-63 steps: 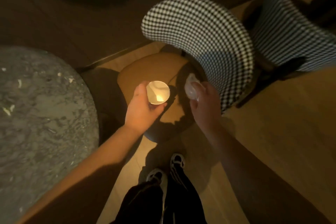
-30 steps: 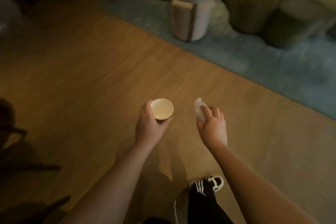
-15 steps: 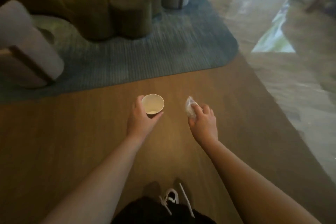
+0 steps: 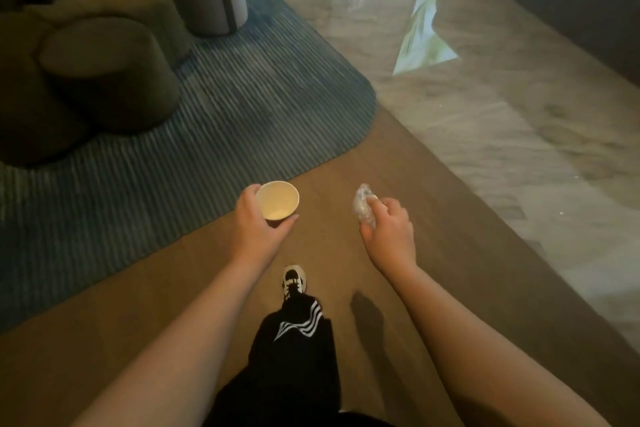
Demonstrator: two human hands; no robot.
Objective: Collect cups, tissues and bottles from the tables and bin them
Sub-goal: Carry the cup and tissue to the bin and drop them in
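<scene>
Hands at mid-frame above a wooden floor [image 4: 138, 305]. Left hand [image 4: 258, 222] closed around an upright white paper cup [image 4: 277, 200], fingers wrapped about its wall. Right hand [image 4: 389, 230] clenched on a crumpled clear plastic wad [image 4: 363, 205]. Ribbed blue-grey rug [image 4: 214, 121] at left; sneaker [image 4: 294, 282] at lower centre.

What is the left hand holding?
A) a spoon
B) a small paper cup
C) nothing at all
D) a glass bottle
B: the left hand is wrapped around a small paper cup, open end up, while the right hand holds a crumpled clear wrapper.
</scene>
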